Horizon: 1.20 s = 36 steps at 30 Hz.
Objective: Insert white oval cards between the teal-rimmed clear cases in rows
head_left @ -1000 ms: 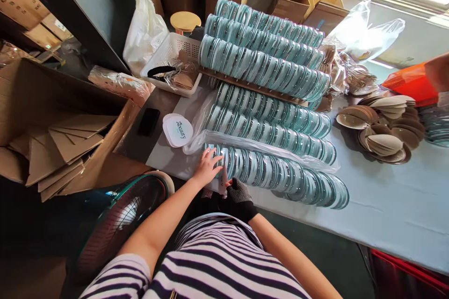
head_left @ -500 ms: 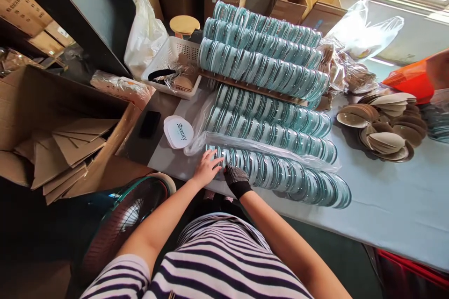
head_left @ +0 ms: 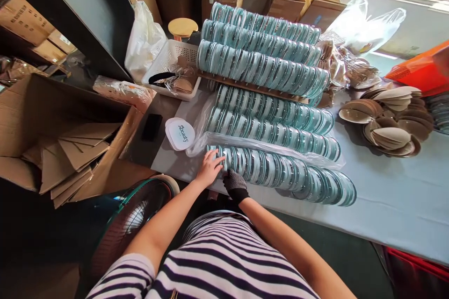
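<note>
A front row of round glass discs [head_left: 273, 168] stands on edge, packed side by side, along the near edge of the table. My bare left hand [head_left: 209, 167] lies over the row's left end, fingers spread and touching the rims. Just to its right, my right hand [head_left: 235, 185] wears a dark dotted glove with bare fingertips. It is low against the near side of the row with its fingers curled; what they hold, if anything, is hidden. Behind the row runs a strip of clear plastic film [head_left: 252, 144], then more rows of discs [head_left: 273, 124].
Left of the rows lie white round cards [head_left: 180, 134] printed "beauty", a black phone-like object [head_left: 152, 127] and a white basket [head_left: 171, 91]. Brown oval pieces [head_left: 389, 126] are piled at right. A fan [head_left: 136, 219] and an open carton [head_left: 115, 149] stand at left.
My right hand has dropped slightly lower along the near side of the row, its fingers more tucked in. My left hand stays on the left end. The view has shifted a little.
</note>
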### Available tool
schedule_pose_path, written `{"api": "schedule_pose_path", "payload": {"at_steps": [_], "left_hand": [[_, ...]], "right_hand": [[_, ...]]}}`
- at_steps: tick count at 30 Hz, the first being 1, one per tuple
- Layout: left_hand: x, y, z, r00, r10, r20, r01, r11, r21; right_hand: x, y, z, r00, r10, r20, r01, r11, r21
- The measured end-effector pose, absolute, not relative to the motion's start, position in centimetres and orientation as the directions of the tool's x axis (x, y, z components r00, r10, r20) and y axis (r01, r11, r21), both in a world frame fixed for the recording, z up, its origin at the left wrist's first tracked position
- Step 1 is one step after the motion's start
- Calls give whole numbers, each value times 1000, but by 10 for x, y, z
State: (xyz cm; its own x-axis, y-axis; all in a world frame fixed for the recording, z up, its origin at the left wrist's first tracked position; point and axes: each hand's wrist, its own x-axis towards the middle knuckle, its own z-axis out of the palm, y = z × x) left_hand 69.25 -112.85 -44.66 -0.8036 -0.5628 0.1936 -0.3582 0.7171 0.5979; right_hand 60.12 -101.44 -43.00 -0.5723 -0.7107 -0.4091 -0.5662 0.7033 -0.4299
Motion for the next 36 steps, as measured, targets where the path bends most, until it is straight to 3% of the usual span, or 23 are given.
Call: {"api": "schedule_pose_path", "payload": {"at_steps": [6,11,16,19,22,24,26,29,32,36], "left_hand": [[693,-1128,-448,-810,-557,186,-352,714,605],[695,-1130,-447,-825,-537,175,-360,738,570],[694,-1130,-446,-832,-528,169,-362,749,555],[692,-1125,-445,-834,-526,165,-363,750,553],[698,-1133,-442,-766,-596,240,-377,720,583],[710,-1155,-441,-566,-747,350,-435,631,642],[727,-1189,-441,-235,-888,394,-503,458,733],[750,-1245,-443,126,-971,202,-502,113,857],[756,-1279,-451,176,-984,4,-452,-77,889],[745,-1285,-461,188,-982,-15,-418,-94,903]], "right_hand": [[610,-1013,-439,-603,-677,-422,-428,721,-545],[596,-1009,-425,-431,-679,-594,-154,704,-693],[584,-998,-414,-277,-739,-614,32,631,-775],[582,-995,-407,-366,-740,-564,-180,651,-737],[574,-992,-394,-454,-762,-461,-477,645,-596],[565,-990,-386,-443,-803,-399,-593,596,-542],[556,-990,-380,-415,-843,-342,-692,537,-484],[553,-1004,-374,-349,-890,-294,-774,451,-445],[561,-1039,-367,-263,-918,-295,-823,374,-428],[578,-1116,-360,-214,-962,-170,-851,269,-452]]}}
